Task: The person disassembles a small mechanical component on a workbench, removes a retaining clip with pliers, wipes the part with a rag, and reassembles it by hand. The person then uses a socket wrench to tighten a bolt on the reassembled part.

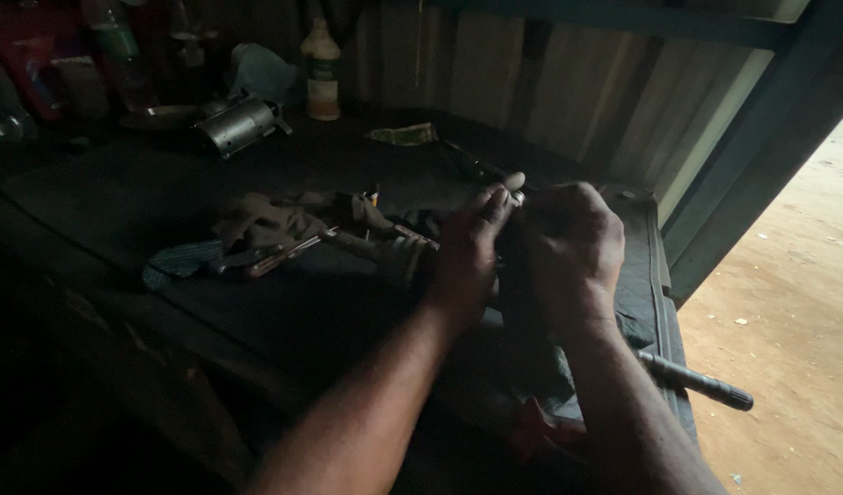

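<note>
Both my hands meet over the right part of a dark workbench [119, 202]. My left hand [467, 252] pinches a small pale metal part [516, 195] between thumb and fingers. My right hand [573, 247] is curled in a fist against the same part; what lies inside the fist is hidden. A dark cloth seems to hang below the hands, but it is too dim to tell.
A crumpled rag with tools [284, 234] lies left of my hands. A cylindrical metal motor part [238, 124] and a pale plastic bottle [323, 73] stand at the back. A knurled dark metal shaft [696, 380] sticks out over the bench's right edge above sandy ground [788, 302].
</note>
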